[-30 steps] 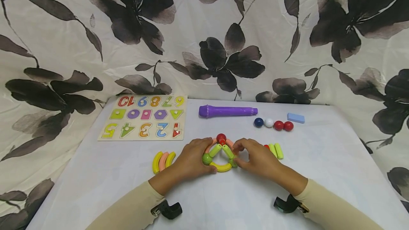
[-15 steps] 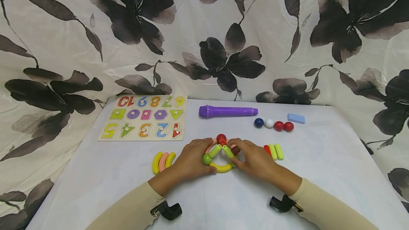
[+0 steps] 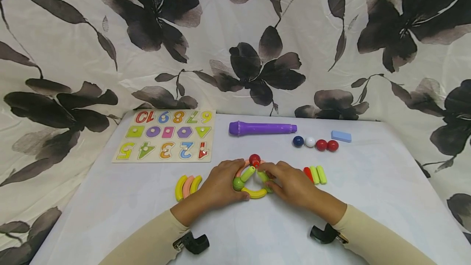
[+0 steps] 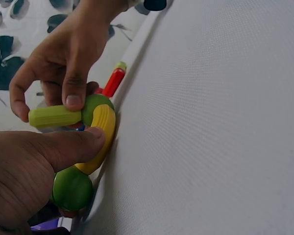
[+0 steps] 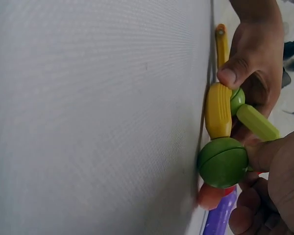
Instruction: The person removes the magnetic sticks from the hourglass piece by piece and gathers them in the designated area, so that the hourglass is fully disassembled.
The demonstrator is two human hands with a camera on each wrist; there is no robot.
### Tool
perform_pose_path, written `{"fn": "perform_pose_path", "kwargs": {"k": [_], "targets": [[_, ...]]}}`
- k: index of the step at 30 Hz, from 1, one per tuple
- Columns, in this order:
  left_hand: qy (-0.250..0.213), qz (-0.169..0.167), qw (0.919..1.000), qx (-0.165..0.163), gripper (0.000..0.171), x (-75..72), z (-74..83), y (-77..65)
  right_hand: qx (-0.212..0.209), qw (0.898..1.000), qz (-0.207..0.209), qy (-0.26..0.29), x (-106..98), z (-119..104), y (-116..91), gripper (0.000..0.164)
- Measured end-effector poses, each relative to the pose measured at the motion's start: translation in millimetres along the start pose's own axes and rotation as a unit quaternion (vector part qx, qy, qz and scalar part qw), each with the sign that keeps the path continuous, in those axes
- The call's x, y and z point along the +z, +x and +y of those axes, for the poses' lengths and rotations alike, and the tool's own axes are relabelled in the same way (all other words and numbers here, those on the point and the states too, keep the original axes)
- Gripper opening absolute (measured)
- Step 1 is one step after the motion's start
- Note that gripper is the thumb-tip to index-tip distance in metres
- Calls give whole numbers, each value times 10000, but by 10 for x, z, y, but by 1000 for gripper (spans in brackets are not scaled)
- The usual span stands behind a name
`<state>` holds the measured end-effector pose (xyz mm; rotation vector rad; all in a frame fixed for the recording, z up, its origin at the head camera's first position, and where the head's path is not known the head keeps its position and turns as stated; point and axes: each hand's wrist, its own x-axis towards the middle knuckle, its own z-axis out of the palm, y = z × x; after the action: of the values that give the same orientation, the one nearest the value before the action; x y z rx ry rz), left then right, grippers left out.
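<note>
On the white table a ring of toy building pieces lies between my hands. It has a red ball (image 3: 254, 160) at the far side, a green ball (image 3: 238, 183) at left and a yellow curved piece (image 3: 257, 193) at the near side. Two light green sticks slant up from the side balls toward the red one. My left hand (image 3: 220, 184) grips the ring's left side, thumb on the yellow piece. My right hand (image 3: 294, 184) pinches the right-hand light green stick (image 4: 55, 116) above the other green ball (image 5: 223, 162). Its fingers hide part of the pink curve.
Spare curved pieces (image 3: 189, 186) lie left of the ring, with short sticks (image 3: 314, 174) to the right. Behind are a number puzzle board (image 3: 165, 136), a purple microphone-like tube (image 3: 263, 129), several balls (image 3: 321, 144) and a blue block (image 3: 341, 136).
My right hand has shifted from the ring's right outer side inward, its fingers now over the right light green stick. The left hand has stayed in place.
</note>
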<state>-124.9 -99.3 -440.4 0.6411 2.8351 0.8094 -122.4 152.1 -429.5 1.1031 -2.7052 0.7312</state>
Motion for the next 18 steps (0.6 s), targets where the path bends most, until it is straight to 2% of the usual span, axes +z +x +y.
{"fn": "perform_pose_path", "kwargs": {"k": [7, 12, 18], "targets": [[-17, -22, 10000, -35, 96, -6, 6, 0, 240, 9997, -105, 23, 18, 4, -9, 57], [15, 16, 10000, 51, 96, -2, -6, 1, 439, 9989, -11, 183, 4, 36, -25, 59], [10, -25, 10000, 34, 95, -10, 2, 1, 1007, 9930, 130, 595, -109, 135, -33, 59]]}}
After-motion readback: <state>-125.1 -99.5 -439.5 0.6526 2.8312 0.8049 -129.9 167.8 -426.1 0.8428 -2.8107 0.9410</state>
